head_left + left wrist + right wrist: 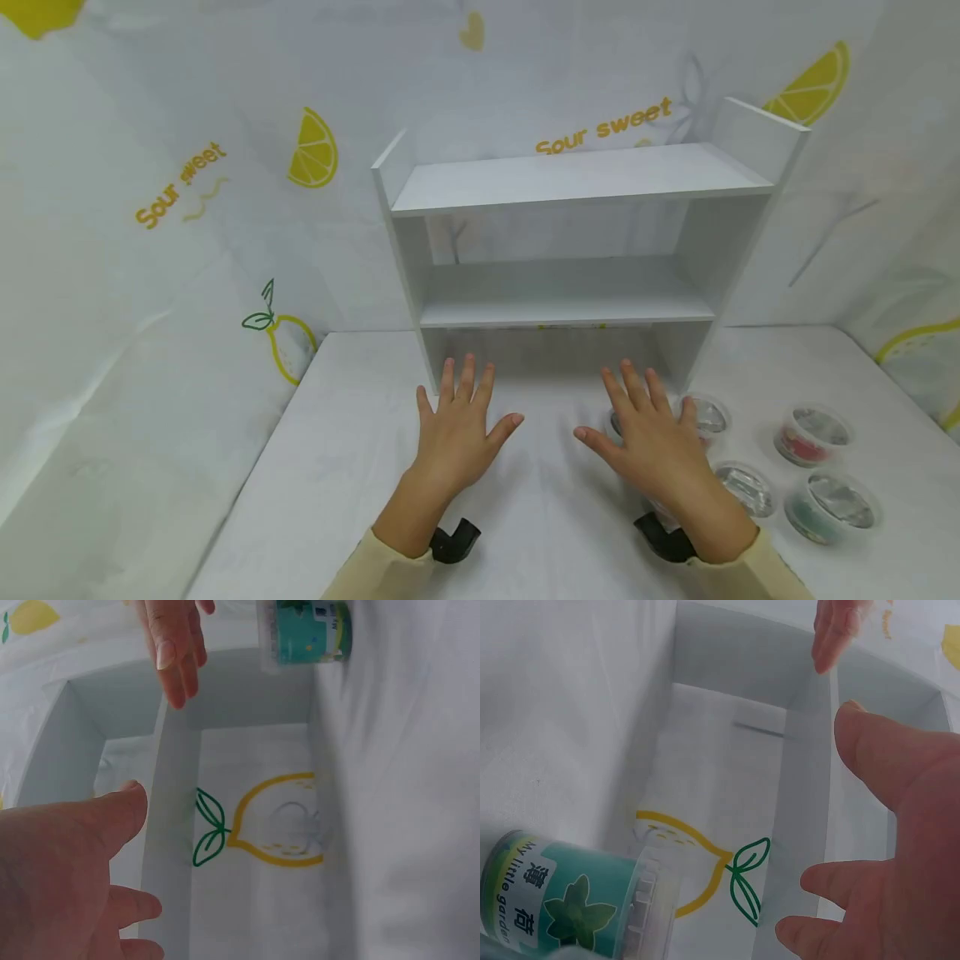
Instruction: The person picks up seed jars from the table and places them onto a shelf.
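Note:
My left hand (pixel 461 437) is held over the white table with its fingers spread, and it holds nothing. To its right my right hand (pixel 652 446) is spread the same way, also without anything in it. Both stand in front of a white shelf (pixel 566 292), apart from each other. Close by the right hand are small clear-lidded tubs, among them a tub (pixel 708 417) partly behind its fingers and another tub (pixel 742 490) beside the wrist. In the right wrist view a teal-labelled tub (pixel 577 900) shows a green leaf picture and "My little garden".
Farther right stand a tub with reddish contents (pixel 806 442) and a green-sided tub (pixel 832 508). The shelf has a top board (pixel 577 177) and a middle board (pixel 566 292) between two side panels. A lemon-printed white sheet (pixel 225 83) hangs behind and around the table (pixel 337 467).

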{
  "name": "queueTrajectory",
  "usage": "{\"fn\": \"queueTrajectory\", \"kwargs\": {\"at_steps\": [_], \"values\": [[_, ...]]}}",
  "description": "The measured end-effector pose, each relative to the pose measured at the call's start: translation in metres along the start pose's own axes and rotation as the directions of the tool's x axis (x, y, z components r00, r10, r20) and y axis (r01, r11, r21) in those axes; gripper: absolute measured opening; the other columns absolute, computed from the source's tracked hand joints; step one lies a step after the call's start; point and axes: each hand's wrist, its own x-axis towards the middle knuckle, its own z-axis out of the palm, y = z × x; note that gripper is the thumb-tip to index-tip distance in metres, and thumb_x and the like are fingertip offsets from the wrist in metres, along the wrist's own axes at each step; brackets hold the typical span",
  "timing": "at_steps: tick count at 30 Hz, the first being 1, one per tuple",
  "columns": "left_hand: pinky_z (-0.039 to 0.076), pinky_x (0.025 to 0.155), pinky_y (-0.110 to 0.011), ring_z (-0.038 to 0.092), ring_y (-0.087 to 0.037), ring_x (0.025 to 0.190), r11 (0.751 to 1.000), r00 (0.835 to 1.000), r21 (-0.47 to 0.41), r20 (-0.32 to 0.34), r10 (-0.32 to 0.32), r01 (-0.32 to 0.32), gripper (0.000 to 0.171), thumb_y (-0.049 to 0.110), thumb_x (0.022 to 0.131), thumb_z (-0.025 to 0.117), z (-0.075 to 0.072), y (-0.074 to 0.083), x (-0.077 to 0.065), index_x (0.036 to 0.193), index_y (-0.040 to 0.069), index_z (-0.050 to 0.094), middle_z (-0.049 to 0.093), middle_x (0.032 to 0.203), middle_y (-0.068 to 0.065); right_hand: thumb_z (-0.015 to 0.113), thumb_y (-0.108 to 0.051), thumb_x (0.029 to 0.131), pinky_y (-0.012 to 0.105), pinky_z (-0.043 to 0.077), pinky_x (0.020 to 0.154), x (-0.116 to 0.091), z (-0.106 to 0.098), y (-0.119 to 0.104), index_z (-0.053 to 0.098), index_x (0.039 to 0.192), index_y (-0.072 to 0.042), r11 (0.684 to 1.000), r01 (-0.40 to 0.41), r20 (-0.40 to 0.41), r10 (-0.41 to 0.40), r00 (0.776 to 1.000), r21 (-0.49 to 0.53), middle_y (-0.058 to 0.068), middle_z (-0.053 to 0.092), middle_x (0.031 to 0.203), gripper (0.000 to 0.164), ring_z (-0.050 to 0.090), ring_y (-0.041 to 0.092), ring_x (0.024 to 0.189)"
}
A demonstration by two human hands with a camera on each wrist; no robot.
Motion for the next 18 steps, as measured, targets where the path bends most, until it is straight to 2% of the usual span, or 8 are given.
{"fn": "queueTrajectory", "kwargs": {"at_steps": [13, 18], "values": [[0.009, 0.113, -0.073, 0.002, -0.033, 0.153, 0.999, 1.0, -0.031, 0.016, 0.013, -0.013, 0.081, 0.069, 0.095, 0.037, 0.0031, 0.0007, -0.0027, 0.158, 0.02, 0.022, 0.011, 0.166, -0.009, 0.043, -0.074, 0.09, 0.083, 0.004, 0.102, -0.0011, 0.0001, -0.003, 0.018, 0.158, -0.011, 1.0, 0.017, -0.008, -0.017, 1.0, 0.01, 0.018, 0.006, 0.165, 0.096, 0.005, 0.047, 0.149], [0.011, 0.114, -0.072, 0.004, -0.033, 0.153, 0.997, 0.999, -0.068, 0.009, 0.033, -0.032, 0.082, 0.07, 0.095, 0.035, -0.0022, 0.0003, -0.0036, 0.158, 0.02, 0.021, 0.012, 0.165, -0.01, 0.044, -0.072, 0.091, 0.082, 0.007, 0.103, -0.0021, -0.0005, -0.0036, 0.021, 0.158, -0.009, 0.999, 0.02, -0.02, -0.02, 1.0, 0.025, 0.019, 0.009, 0.164, 0.095, 0.009, 0.047, 0.148]]}}
